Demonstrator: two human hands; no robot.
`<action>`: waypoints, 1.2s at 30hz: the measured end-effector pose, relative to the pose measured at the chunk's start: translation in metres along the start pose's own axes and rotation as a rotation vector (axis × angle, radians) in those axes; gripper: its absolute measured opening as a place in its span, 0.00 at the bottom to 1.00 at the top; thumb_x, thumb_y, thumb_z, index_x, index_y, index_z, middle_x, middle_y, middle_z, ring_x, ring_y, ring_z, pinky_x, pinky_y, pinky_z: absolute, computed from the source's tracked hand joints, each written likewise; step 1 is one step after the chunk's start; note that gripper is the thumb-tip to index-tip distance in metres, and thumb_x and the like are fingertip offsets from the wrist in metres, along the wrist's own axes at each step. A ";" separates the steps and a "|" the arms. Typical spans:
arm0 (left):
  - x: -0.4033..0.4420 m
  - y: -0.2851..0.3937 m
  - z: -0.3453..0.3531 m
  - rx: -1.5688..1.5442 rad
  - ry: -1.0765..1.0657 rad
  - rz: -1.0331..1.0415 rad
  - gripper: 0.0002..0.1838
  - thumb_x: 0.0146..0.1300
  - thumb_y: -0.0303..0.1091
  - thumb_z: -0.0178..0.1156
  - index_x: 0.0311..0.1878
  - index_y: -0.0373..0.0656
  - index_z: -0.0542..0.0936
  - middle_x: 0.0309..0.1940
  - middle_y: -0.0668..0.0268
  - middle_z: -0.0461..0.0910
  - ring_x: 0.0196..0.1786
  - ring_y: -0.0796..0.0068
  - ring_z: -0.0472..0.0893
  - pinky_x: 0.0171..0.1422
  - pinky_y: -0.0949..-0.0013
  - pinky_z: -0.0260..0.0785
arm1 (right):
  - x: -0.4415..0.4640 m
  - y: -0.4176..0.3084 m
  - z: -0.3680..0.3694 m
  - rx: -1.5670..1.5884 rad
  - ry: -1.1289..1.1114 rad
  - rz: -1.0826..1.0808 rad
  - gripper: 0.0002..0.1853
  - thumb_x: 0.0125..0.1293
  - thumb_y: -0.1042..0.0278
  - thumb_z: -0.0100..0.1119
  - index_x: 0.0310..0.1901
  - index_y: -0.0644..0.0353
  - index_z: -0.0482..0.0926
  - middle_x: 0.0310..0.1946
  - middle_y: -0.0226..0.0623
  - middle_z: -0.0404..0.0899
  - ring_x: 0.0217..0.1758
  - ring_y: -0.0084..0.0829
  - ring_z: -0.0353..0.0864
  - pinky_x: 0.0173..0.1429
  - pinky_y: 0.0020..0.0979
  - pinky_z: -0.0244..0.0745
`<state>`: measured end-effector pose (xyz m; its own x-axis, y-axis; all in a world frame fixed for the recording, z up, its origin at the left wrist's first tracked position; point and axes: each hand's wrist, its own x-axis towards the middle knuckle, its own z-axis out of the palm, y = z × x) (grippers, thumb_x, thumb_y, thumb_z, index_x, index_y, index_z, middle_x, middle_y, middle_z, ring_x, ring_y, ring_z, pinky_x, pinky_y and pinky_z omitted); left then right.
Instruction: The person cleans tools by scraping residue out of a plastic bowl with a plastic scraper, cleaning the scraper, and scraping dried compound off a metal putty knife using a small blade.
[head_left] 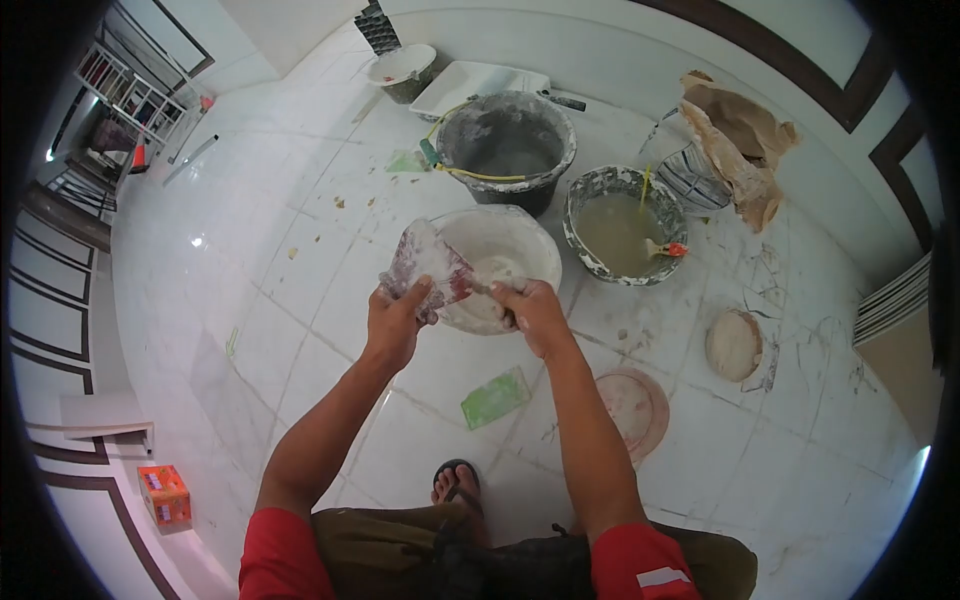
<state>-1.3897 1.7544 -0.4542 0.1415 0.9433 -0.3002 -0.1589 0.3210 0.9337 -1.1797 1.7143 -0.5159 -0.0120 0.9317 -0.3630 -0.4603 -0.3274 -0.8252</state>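
My left hand [398, 318] grips a flat, dark red plate [425, 262] smeared with white paste, at the left rim of a whitish bucket [535, 250]. My right hand [530, 312] is closed on the handle of a small tool [486, 288], whose end meets the right edge of the plate. Both hands are at the near side of the bucket, which has pale residue inside. Which part of the tool touches the plate is hard to tell.
Behind stand a black bucket [560, 165], a white tray [470, 88] and a small pail [410, 90]. To the right are a bucket of murky water [615, 222] with a brush, and a torn paper bag [745, 150]. A green card [496, 398] lies nearer.
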 end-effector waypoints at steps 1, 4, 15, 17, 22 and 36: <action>0.001 0.000 -0.001 0.001 -0.003 0.000 0.13 0.72 0.29 0.65 0.55 0.37 0.76 0.43 0.66 0.83 0.38 0.75 0.82 0.34 0.68 0.73 | -0.002 -0.001 0.003 -0.055 -0.036 -0.003 0.13 0.75 0.62 0.66 0.35 0.63 0.83 0.23 0.30 0.78 0.23 0.20 0.73 0.28 0.26 0.66; -0.001 -0.002 -0.003 -0.006 -0.022 0.013 0.13 0.73 0.30 0.65 0.55 0.38 0.77 0.43 0.66 0.83 0.38 0.75 0.82 0.34 0.69 0.72 | 0.004 -0.001 -0.005 0.006 -0.012 -0.016 0.12 0.74 0.63 0.66 0.36 0.64 0.84 0.23 0.29 0.78 0.23 0.20 0.72 0.29 0.26 0.67; 0.002 -0.003 -0.007 0.056 -0.035 -0.011 0.14 0.73 0.31 0.65 0.55 0.37 0.76 0.44 0.65 0.84 0.39 0.75 0.83 0.34 0.69 0.72 | 0.005 -0.001 -0.009 -0.029 0.031 0.015 0.12 0.74 0.62 0.66 0.38 0.64 0.85 0.25 0.30 0.80 0.23 0.19 0.73 0.28 0.25 0.68; 0.003 -0.002 -0.007 0.041 -0.034 0.000 0.14 0.72 0.31 0.66 0.55 0.35 0.76 0.43 0.64 0.84 0.38 0.75 0.82 0.35 0.69 0.73 | 0.011 0.000 -0.021 0.020 0.126 -0.006 0.12 0.74 0.62 0.66 0.38 0.64 0.85 0.25 0.29 0.80 0.23 0.19 0.73 0.28 0.25 0.68; -0.001 0.001 -0.002 0.016 0.005 0.014 0.15 0.72 0.32 0.66 0.55 0.33 0.77 0.43 0.62 0.84 0.38 0.74 0.82 0.37 0.69 0.74 | -0.003 0.003 -0.011 -0.028 -0.066 0.060 0.12 0.73 0.61 0.69 0.39 0.63 0.85 0.25 0.31 0.81 0.22 0.20 0.74 0.28 0.24 0.67; 0.001 0.002 -0.003 0.000 -0.058 -0.044 0.16 0.72 0.31 0.66 0.57 0.37 0.74 0.44 0.65 0.82 0.40 0.73 0.82 0.34 0.68 0.72 | 0.005 0.008 -0.015 -0.085 0.037 -0.043 0.14 0.73 0.60 0.67 0.40 0.65 0.86 0.25 0.32 0.82 0.23 0.21 0.75 0.29 0.26 0.68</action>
<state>-1.3929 1.7559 -0.4527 0.2052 0.9218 -0.3289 -0.1514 0.3619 0.9198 -1.1699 1.7141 -0.5313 0.0398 0.9391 -0.3413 -0.3825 -0.3013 -0.8735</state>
